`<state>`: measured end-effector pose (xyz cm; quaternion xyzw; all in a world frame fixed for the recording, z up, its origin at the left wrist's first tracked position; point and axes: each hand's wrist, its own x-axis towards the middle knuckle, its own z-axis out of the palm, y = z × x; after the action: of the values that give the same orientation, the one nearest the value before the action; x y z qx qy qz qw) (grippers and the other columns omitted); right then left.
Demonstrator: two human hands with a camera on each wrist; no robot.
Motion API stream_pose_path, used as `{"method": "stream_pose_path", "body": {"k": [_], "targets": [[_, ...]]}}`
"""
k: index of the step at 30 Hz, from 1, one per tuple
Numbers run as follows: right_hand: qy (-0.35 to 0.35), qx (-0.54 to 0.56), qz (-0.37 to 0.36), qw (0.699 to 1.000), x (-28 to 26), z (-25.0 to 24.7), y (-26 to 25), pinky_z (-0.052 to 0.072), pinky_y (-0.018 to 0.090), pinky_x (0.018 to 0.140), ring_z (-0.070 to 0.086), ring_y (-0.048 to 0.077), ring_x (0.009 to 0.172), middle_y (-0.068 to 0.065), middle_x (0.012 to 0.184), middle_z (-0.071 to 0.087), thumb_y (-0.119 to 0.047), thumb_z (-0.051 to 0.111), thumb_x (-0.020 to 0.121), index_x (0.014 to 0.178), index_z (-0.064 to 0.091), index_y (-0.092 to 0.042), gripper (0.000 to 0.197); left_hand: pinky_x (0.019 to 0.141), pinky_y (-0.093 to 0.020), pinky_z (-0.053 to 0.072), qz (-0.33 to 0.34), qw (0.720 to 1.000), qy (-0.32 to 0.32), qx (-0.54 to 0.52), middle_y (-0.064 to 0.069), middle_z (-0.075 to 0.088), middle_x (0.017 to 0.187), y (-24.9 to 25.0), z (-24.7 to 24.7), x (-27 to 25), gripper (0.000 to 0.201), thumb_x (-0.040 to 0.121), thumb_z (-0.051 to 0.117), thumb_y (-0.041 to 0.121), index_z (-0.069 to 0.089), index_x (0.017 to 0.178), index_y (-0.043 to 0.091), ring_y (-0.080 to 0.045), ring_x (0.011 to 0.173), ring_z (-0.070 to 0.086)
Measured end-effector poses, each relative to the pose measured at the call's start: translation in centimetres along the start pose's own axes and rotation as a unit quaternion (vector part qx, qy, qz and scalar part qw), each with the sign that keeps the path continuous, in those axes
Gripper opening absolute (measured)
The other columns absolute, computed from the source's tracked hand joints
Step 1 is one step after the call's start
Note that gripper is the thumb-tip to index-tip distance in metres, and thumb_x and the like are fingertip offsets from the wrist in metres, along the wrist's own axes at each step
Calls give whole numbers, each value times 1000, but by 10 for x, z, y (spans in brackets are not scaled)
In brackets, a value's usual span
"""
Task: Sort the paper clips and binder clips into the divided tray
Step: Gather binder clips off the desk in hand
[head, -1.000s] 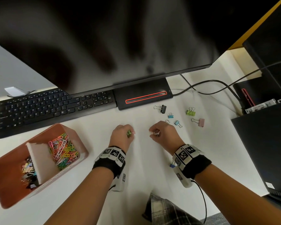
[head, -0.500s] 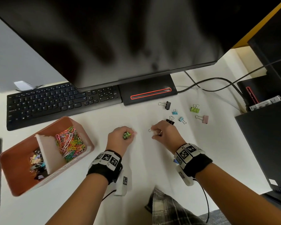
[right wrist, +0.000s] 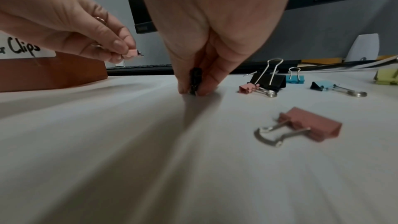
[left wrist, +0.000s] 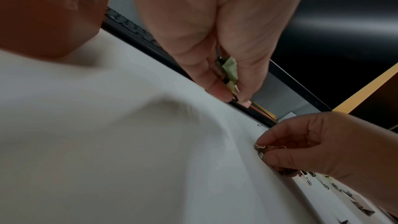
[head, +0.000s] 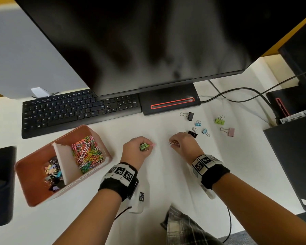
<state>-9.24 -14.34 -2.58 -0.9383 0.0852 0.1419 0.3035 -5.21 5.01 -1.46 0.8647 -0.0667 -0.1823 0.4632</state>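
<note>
My left hand [head: 148,145] grips green binder clips [head: 143,146] in its curled fingers and pinches a small pink clip [head: 153,144] at the fingertips; in the left wrist view the green clips [left wrist: 228,72] sit between thumb and fingers. My right hand [head: 173,144] pinches a black binder clip [right wrist: 194,81] against the white table, wire handles [left wrist: 262,147] sticking out. The brown divided tray [head: 34,197] stands left, with coloured paper clips [head: 87,152] in the far compartment and binder clips [head: 53,174] in the near one.
Loose binder clips lie right of my right hand: black [head: 190,116], blue [head: 198,123], green [head: 220,120], pink [head: 230,131], black [head: 193,133], blue [head: 205,131]. A keyboard [head: 69,110], monitor base [head: 170,103] and cables [head: 237,91] run along the back. Black boxes [head: 293,156] stand right.
A small pink clip now shows at my left fingertips beside the green ones. My right hand has drawn slightly away from the loose clips, uncovering a black one.
</note>
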Motion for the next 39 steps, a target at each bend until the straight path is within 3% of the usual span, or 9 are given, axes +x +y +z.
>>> {"method": "stream_pose_path", "body": {"k": [5, 12, 16, 22, 28, 32, 34, 36, 39], "targets": [[-5, -19, -16, 1000, -1, 0, -3, 46, 33, 84, 55, 23, 97, 8, 99, 67, -15, 56, 88, 101, 67, -11, 17, 67, 4, 35, -1, 1000, -1, 3, 16, 64, 79, -2, -5, -5, 12, 76, 72, 11, 68, 74, 22, 9, 74, 56], [36, 59, -3, 998, -7, -3, 1, 48, 34, 85, 56, 17, 89, 2, 92, 69, -13, 68, 79, 94, 70, -14, 15, 65, 4, 36, -7, 1000, -8, 6, 13, 64, 79, -6, -11, -9, 10, 76, 72, 10, 69, 75, 20, 9, 73, 56], [32, 64, 15, 997, -12, -6, 7, 47, 31, 86, 54, 15, 92, 4, 97, 66, -8, 71, 76, 104, 68, -11, 28, 65, 4, 36, -8, 1000, -9, 10, 12, 64, 78, -5, -11, -8, 11, 76, 72, 12, 67, 74, 22, 9, 72, 55], [9, 34, 24, 999, -9, -1, 6, 42, 22, 85, 60, 20, 96, 7, 104, 66, -6, 65, 80, 106, 67, -9, 27, 65, 4, 35, -7, 1000, -12, 15, 13, 64, 78, -3, -9, -7, 14, 76, 72, 13, 66, 72, 24, 9, 71, 55], [6, 30, 21, 999, -9, 0, -3, 47, 24, 83, 63, 21, 93, 8, 102, 67, -1, 60, 80, 102, 68, -9, 25, 65, 4, 36, 0, 1000, -12, 23, 17, 62, 77, 4, -14, -11, 15, 77, 72, 12, 66, 72, 25, 6, 71, 56], [23, 62, -48, 997, -12, -5, -38, 50, 32, 83, 62, 20, 88, 8, 98, 66, -2, 65, 79, 101, 69, -10, 24, 71, 1, 38, 46, 998, 19, 25, 17, 65, 82, 22, -40, -21, 6, 76, 74, 18, 70, 77, 23, 4, 79, 58], [18, 69, -106, 992, -9, -5, -73, 49, 26, 84, 62, 17, 86, 6, 98, 67, -5, 67, 79, 101, 70, -11, 23, 73, -5, 43, 61, 996, 50, 30, 14, 68, 85, 28, -71, -31, 5, 76, 74, 21, 72, 80, 24, 2, 81, 60], [0, 71, -167, 983, -7, -2, -118, 39, 13, 81, 61, 18, 86, 7, 96, 67, -6, 68, 78, 99, 70, -11, 22, 73, -12, 47, 48, 994, 88, 41, 15, 68, 86, 24, -112, -44, 8, 76, 73, 21, 71, 80, 27, 1, 81, 61], [-36, 83, -250, 964, -7, 17, -191, 39, 16, 82, 60, 19, 87, 7, 95, 66, -3, 66, 78, 99, 70, -10, 23, 66, -4, 41, -12, 986, 143, 88, 19, 65, 80, 3, -180, -69, 14, 75, 74, 22, 66, 75, 33, 3, 75, 60]]}}
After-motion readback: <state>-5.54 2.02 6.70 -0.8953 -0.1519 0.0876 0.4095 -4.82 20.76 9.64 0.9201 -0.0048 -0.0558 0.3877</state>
